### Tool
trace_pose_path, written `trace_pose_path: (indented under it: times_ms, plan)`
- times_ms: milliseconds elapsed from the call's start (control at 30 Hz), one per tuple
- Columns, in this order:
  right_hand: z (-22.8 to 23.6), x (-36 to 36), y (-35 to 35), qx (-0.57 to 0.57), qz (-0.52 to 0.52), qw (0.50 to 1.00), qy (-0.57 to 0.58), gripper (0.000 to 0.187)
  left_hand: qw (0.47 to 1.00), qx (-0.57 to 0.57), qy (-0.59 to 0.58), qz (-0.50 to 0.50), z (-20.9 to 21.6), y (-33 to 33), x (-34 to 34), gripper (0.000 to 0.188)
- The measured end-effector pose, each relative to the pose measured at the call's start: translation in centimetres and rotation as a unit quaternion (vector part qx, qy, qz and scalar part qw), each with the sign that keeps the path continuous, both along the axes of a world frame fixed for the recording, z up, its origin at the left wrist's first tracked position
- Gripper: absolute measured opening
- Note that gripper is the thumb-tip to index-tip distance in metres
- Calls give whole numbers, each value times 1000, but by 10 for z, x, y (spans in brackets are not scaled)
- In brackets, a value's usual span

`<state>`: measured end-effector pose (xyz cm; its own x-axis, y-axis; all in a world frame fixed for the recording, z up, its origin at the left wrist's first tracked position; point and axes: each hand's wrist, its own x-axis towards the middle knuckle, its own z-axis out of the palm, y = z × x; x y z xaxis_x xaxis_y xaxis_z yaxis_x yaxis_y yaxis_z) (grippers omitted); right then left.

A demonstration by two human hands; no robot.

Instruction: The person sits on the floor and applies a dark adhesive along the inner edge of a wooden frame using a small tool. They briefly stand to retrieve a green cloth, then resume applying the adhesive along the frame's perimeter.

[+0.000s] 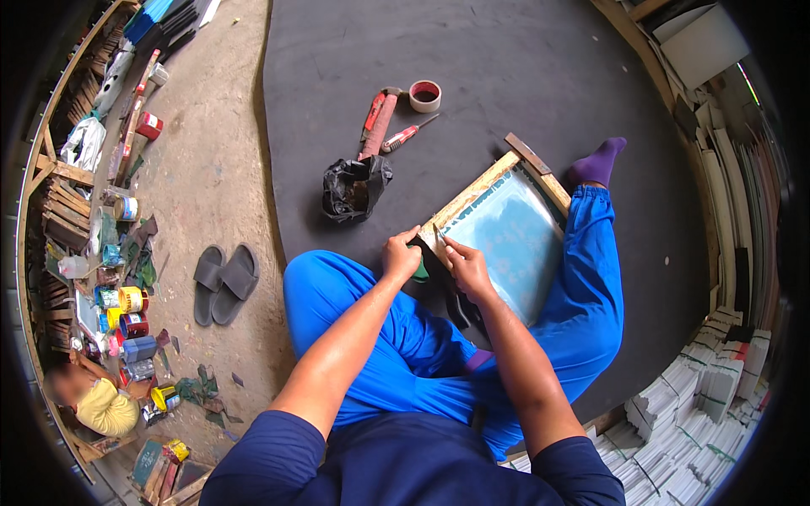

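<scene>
A screen-printing frame [498, 244] with wooden bars and pale blue mesh rests aslant across my lap, its far end beside my purple-socked foot. My left hand [400, 255] is closed at the frame's near left corner, its fingertips by the upper end of a black strip [440, 274]. What it pinches is partly hidden. My right hand [469, 268] grips a small, thin pointed tool [439, 234] whose tip meets the wooden bar at that corner. Below the hands, the strip hangs between the frame and my legs. A brown flat bar [527, 153] lies against the frame's far end.
Beyond my left knee are an open black plastic bag [356, 191], a red-handled hammer [378, 126], a red screwdriver [410, 135] and a tape roll [424, 96]. Grey slippers [226, 284] lie left. Paint cans [132, 298] and a person in yellow [106, 407] are farther left; stacked white boards [675, 422] stand right.
</scene>
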<state>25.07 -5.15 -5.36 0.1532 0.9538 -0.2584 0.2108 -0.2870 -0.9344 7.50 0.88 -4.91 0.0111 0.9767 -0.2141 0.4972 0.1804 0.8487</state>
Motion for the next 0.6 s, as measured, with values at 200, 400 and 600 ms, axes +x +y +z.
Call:
trace_pose_path:
  times_ms: [200, 400, 600]
  plan:
    - [42, 1, 5, -179, -12, 973, 146, 41, 1000, -1, -13, 1, -13, -1, -9, 52]
    - [-20, -4, -4, -50, -26, 995, 88, 40, 1000, -1, 3, 0, -4, -1, -1, 52]
    - [59, 0, 7, -220, -44, 947, 228, 38, 1000, -8, -20, 7, -9, -1, -7, 52]
